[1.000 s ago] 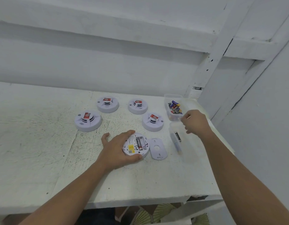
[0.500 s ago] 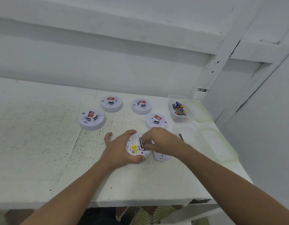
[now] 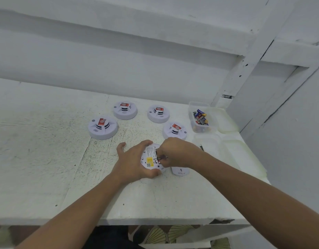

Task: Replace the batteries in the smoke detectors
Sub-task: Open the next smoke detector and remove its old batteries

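The upturned smoke detector lies near the front middle of the white table, label side up and battery bay exposed; the left hand curls over its left rim, thumb at the near edge, probably to stop the round shell from sliding or turning while the bay is worked; the right hand pinches an AA battery at the bay's right side, the cell lying askew with one end poking past the fingertips, which reads as levering it out rather than seating it, though I cannot be sure; the detached back plate sits just beside the detector on its right, set within easy reach for refitting; four closed smoke detectors wait face up in a loose arc behind; further right stand a clear tub of mixed batteries and a second clear tub with a single cell in it, probably a way of keeping spent and fresh cells apart; a second ago the right hand hovered over those tubs and the battery lay flat in its bay; half a second ago the fingers had arrived at the bay; the left hand has kept its grip throughout.
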The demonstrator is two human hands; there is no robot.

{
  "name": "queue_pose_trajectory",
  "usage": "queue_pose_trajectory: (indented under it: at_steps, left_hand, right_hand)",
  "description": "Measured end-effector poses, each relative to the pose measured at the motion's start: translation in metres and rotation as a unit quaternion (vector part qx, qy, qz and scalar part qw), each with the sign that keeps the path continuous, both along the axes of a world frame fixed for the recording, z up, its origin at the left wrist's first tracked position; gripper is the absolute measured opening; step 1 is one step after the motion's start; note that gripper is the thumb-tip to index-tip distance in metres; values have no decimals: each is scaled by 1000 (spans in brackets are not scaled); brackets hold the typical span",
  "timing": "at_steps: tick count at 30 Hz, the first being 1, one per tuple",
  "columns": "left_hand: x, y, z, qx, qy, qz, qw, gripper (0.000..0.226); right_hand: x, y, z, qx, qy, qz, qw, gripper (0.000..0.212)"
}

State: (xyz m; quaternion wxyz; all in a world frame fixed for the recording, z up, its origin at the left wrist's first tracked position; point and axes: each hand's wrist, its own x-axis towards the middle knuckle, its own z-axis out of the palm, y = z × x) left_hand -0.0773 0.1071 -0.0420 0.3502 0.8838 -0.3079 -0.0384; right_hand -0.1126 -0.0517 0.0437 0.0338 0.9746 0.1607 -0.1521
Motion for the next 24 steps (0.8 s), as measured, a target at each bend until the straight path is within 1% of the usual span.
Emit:
queue_pose_trajectory:
  at_steps: [5,11,15,19,21,24]
  left_hand:
    - [0,0,3,-2,-4,-11,1000,87]
    - [0,0,1,-6,-3,-17,1000,84]
    - [-1,0,1,-2,-6,-16,1000,87]
    - [-2,1,2,-2,-2,-15,1000,89]
    - [-2,1,2,0,0,-16,1000,89]
    - [-3,1,2,1,-1,-16,1000,91]
  right_hand:
    - [1,1,0,11,4,2,1000,19]
    - [-3,-2,-3,46,-21,-10,999,21]
    - [-7,-7,-3,108,-15,-52,993,26]
    - [-11,-4,-5,175,-27,-110,978,15]
    - [-12,1,-7,187,-40,-140,971,14]
    - [-12,7,-9,189,-41,-166,967,4]
